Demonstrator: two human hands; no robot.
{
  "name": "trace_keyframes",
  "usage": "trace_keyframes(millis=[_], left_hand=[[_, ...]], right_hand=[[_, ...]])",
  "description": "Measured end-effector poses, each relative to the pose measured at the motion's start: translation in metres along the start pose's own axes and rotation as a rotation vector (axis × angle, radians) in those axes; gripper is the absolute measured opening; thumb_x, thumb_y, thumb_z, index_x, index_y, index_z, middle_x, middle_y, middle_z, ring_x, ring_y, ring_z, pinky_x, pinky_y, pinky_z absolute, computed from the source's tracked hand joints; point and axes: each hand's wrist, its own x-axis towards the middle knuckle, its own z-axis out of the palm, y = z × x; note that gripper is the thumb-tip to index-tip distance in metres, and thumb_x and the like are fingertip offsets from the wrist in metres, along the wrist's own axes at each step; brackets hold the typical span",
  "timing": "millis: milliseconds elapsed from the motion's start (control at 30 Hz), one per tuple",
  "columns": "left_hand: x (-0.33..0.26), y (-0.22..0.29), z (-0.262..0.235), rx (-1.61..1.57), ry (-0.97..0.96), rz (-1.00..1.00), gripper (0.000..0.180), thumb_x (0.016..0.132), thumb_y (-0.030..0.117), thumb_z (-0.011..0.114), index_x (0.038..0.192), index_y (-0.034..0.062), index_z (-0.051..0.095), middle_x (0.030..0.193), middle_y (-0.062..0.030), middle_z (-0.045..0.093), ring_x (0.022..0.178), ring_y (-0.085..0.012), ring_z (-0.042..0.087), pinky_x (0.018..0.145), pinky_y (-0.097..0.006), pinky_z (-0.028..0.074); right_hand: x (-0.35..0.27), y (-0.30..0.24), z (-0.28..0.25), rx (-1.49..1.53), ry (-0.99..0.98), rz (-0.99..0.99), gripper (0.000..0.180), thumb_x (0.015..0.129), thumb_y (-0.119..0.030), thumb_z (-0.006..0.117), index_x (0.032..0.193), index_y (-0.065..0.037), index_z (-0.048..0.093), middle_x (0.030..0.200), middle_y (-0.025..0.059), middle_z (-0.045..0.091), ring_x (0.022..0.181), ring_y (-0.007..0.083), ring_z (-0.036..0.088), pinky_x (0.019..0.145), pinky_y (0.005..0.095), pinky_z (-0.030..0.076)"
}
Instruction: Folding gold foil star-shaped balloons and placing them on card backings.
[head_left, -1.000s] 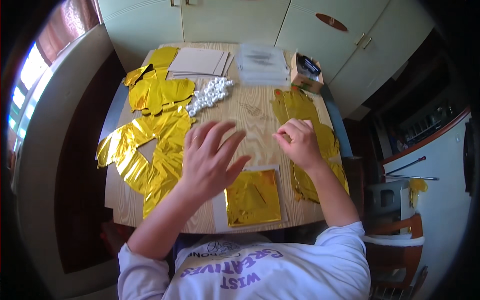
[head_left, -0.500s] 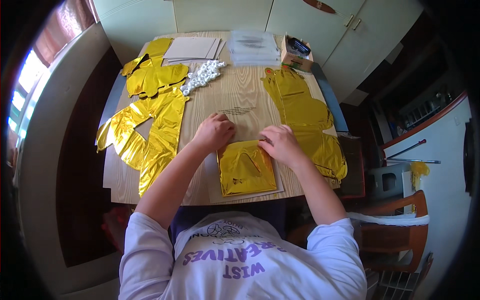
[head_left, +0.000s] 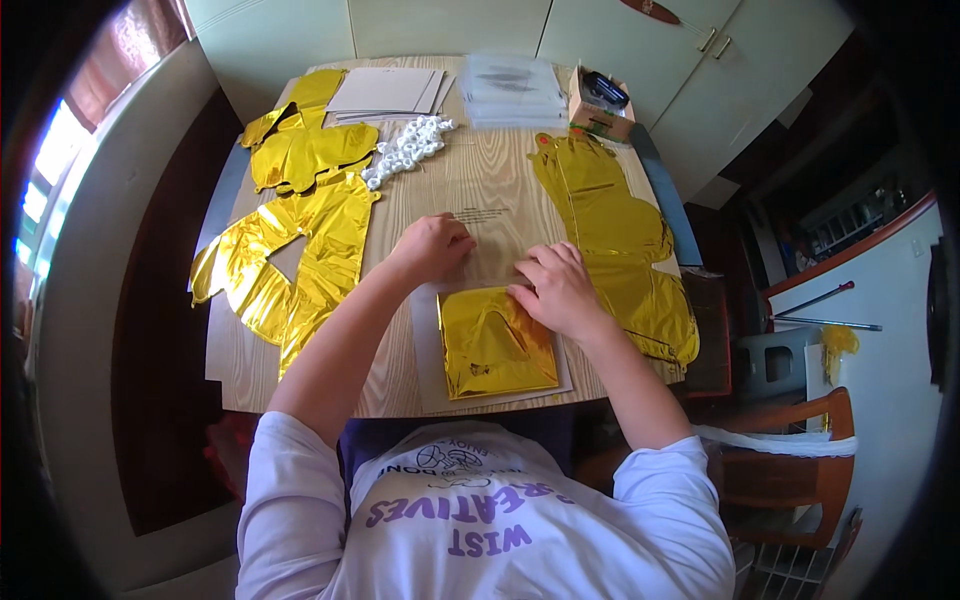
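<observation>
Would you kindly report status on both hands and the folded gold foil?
Left hand curled at clear plastic. Folded gold foil lying on pale card. Right hand partly covering foil's upper right corner.

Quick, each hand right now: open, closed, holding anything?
Left hand: fingers curled at the clear plastic; grip cannot be told.
Right hand: fingers bent at the folded gold foil; grip cannot be told.

On my feed, pale-green cabinet doors [head_left: 440, 28] with small brass handles [head_left: 707, 40] span the top of the frame. Daylight glares through a bright window [head_left: 58, 140] at upper left, beside a pink fabric curtain [head_left: 135, 45]; I see a brown wooden chair [head_left: 838, 465] lower right.
</observation>
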Motion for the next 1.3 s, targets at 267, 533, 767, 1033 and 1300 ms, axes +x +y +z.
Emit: trace_keyframes(millis=[267, 533, 767, 1033, 1300], left_hand=[[-0.006, -0.004, -0.013, -0.301, 0.099, -0.142, 0.017, 0.091, 0.015, 0.069, 0.101, 0.0016, 0.074, 0.095, -0.0127, 0.071, 0.082, -0.0217, 0.069, 0.075, -0.032, 0.055], [-0.050, 0.010, -0.027, -0.278, 0.680, -0.210, 0.010, 0.090, 0.011, 0.070, 0.097, 0.0032, 0.072, 0.087, -0.0086, 0.067, 0.073, -0.0157, 0.064, 0.064, -0.030, 0.050], [-0.031, 0.087, -0.024, -0.251, 0.536, 0.210, 0.045, 0.077, 0.024, 0.085, 0.113, 0.0055, 0.065, 0.113, -0.0140, 0.062, 0.105, -0.0315, 0.062, 0.090, -0.040, 0.052], [-0.019, 0.070, -0.032, -0.128, 0.479, 0.168, 0.011, 0.088, 0.010, 0.070, 0.098, 0.0041, 0.072, 0.092, -0.0110, 0.071, 0.077, -0.0311, 0.071, 0.068, -0.037, 0.056], [-0.021, 0.076, -0.032, -0.524, 0.422, -0.077, 0.032, 0.093, 0.017, 0.069, 0.121, 0.0015, 0.064, 0.107, -0.0151, 0.070, 0.094, -0.0264, 0.070, 0.079, -0.035, 0.054]], right_hand=[[0.063, -0.008, 0.004, 0.293, -0.181, 0.266, 0.044, 0.079, -0.041, 0.080, 0.101, -0.005, 0.069, 0.106, 0.0154, 0.066, 0.099, 0.0343, 0.065, 0.088, 0.0428, 0.052], [0.071, 0.029, 0.016, 0.687, -0.043, 0.475, 0.019, 0.089, -0.025, 0.075, 0.092, -0.007, 0.072, 0.085, 0.0065, 0.070, 0.080, 0.0150, 0.065, 0.076, 0.0308, 0.053], [0.040, -0.041, 0.005, 1.726, 0.264, 0.407, 0.016, 0.100, -0.018, 0.062, 0.105, -0.005, 0.071, 0.099, 0.0073, 0.073, 0.094, 0.0152, 0.068, 0.085, 0.0310, 0.053], [0.018, -0.025, 0.018, 1.912, 0.246, 0.580, 0.021, 0.103, -0.013, 0.052, 0.113, -0.001, 0.066, 0.115, 0.0148, 0.071, 0.106, 0.0242, 0.069, 0.089, 0.0362, 0.056], [0.017, -0.018, 0.007, 1.049, 0.307, 0.466, 0.018, 0.101, -0.012, 0.054, 0.106, -0.003, 0.068, 0.098, 0.0091, 0.073, 0.082, 0.0224, 0.068, 0.077, 0.0371, 0.052]])
